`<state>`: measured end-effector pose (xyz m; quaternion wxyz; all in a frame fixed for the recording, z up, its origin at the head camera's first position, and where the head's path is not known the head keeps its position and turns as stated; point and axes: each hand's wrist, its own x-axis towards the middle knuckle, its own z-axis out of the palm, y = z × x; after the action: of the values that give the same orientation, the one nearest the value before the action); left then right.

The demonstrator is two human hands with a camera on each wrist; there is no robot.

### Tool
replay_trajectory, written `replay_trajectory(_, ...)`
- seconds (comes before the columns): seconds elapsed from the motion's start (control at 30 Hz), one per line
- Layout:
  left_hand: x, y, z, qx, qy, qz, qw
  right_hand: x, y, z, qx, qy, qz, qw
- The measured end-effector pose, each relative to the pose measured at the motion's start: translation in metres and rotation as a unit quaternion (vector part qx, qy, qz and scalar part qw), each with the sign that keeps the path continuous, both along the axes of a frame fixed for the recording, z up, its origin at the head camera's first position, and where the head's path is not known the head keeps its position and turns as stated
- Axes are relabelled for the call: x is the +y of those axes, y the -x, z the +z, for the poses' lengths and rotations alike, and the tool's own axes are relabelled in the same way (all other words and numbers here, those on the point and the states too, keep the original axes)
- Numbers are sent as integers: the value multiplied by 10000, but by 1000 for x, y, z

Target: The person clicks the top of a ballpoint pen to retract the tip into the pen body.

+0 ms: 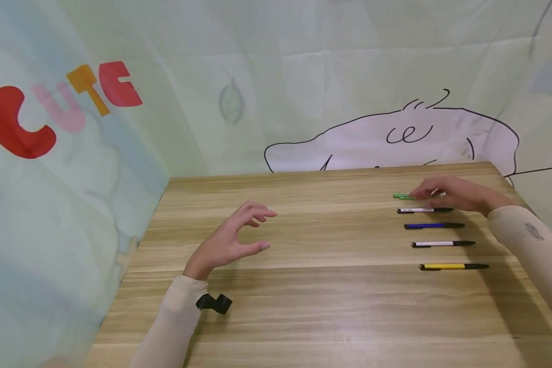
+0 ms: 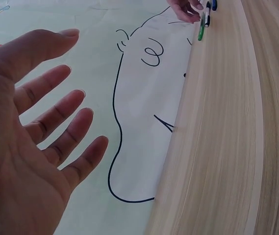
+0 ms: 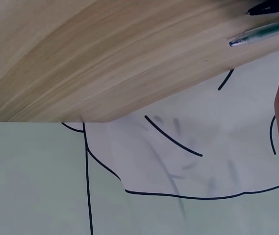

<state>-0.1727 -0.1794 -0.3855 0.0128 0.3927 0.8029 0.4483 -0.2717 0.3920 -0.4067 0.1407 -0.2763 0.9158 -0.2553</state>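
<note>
At the table's far right, my right hand (image 1: pixel 453 192) pinches a green pen (image 1: pixel 402 196) lying along the wooden top; the fingers cover its middle. Only the clear tip end of this pen (image 3: pixel 257 36) and an edge of the hand show in the right wrist view. Nearer me lie a white pen (image 1: pixel 413 210), a blue pen (image 1: pixel 425 225), another white pen (image 1: pixel 434 244) and a yellow pen (image 1: pixel 446 266), roughly parallel and spaced apart. My left hand (image 1: pixel 227 240) hovers over the table's left half, fingers loosely bent, thumb apart, palm bare (image 2: pixel 26 161).
The wooden table (image 1: pixel 313 306) meets a printed cloth backdrop (image 1: pixel 202 102) at its back and left edges. A black wrist mount (image 1: pixel 215 303) sits on the left sleeve. My right forearm (image 1: pixel 529 245) passes over the table's right side.
</note>
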Motion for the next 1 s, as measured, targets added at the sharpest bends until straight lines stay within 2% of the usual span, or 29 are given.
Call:
replay_trajectory(0.1, 0, 0, 0, -7, -24, -18, 10000, 0, -3, -5, -50, 169, 89, 9998)
replay_trajectory(0.27, 0, 0, -1, 18, -69, -60, 10000, 2, -5, -13, 24, 429, 477, 9979)
replay_trajectory(0.47, 1, 0, 0, 25, -63, -60, 10000, 6, -6, -16, 170, 442, 716, 9963)
replay_trajectory(0.77, 3, 2, 1, -20, -89, -78, 9999, 5, -5, -17, 321, 119, 629, 9974)
replay_trajectory(1.0, 5, 5, 2, 37, -13, -73, 10000, 3, -8, -16, 155, -178, 328, 9992)
